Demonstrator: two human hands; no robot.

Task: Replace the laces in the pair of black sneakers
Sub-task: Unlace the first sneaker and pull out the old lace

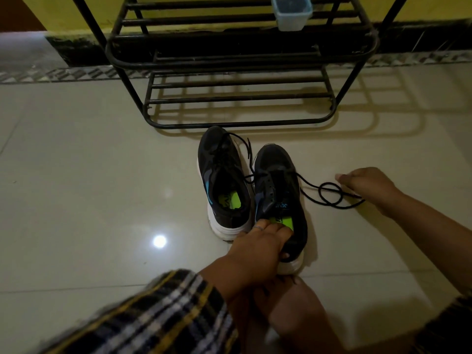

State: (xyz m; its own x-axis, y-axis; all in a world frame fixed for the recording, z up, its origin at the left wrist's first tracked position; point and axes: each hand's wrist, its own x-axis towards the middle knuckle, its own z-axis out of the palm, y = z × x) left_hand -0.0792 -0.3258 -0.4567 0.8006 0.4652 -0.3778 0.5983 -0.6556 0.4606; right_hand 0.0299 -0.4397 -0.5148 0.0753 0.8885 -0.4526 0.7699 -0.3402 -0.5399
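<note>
A checked sleeve (158,318) is cut off by the lower left corner of the frame and is blurred. From it the left hand (258,247) reaches up to the centre, where its fingers are curled into the heel opening of the right-hand sneaker (279,190) and its thumb is pressed on the outside of the heel, so that the shoe is gripped at the back. Just to the left, the other sneaker (223,180) stands on the tiled floor (76,175), touching or almost touching its partner. Inside each shoe a bright green insole is seen; in the gripped shoe it is partly covered by the fingers. The left-hand shoe is laced, with loose ends trailing between the pair.

Above the shoes, in the upper centre, a black metal rack (240,72) stands against a yellow wall; its top is cut off by the frame edge. On an upper shelf of it sits a clear plastic tub (292,14), whose contents cannot be made out.

To the right of the gripped shoe, a black lace (329,196) runs out from its eyelets and lies looped on the floor. At centre right the right hand (367,185) is closed round the lace; the exact hold is hidden by the knuckles.
</note>
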